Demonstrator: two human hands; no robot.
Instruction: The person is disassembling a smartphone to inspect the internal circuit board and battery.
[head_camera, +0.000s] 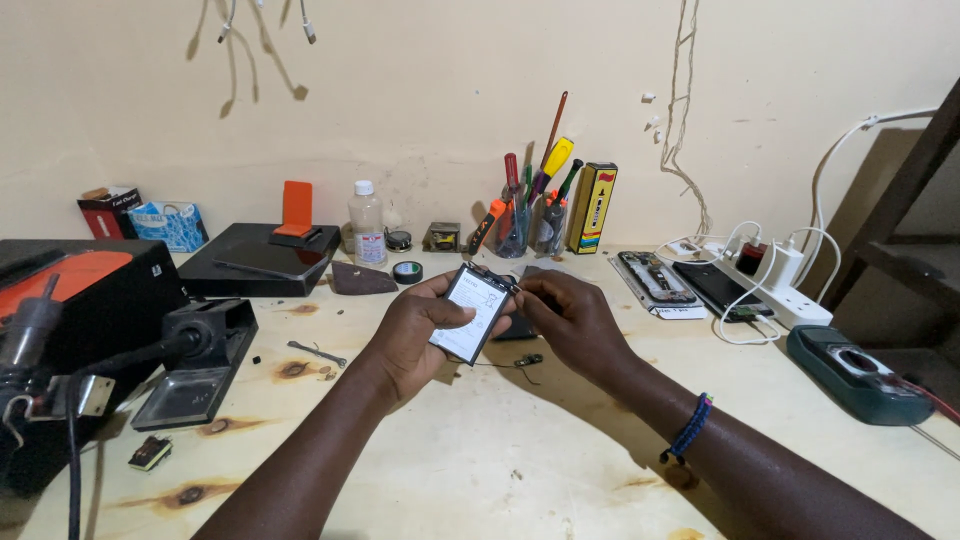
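Note:
My left hand (415, 335) holds a flat phone part (471, 311) with a white label and dark edges, tilted above the wooden bench (480, 450). My thumb lies across its lower face. My right hand (568, 315) pinches the part's upper right corner, where a thin dark strip sticks out. A blue bead bracelet (689, 428) sits on my right wrist. A small dark piece with a thin wire (527, 360) lies on the bench just below my hands.
A black soldering station (85, 300) with its stand stands at the left. Behind are a clear bottle (366, 224), tape roll (407, 271), a cup of screwdrivers (523, 215), opened phones (660, 280), a white power strip (780, 285) and a green multimeter (858, 372).

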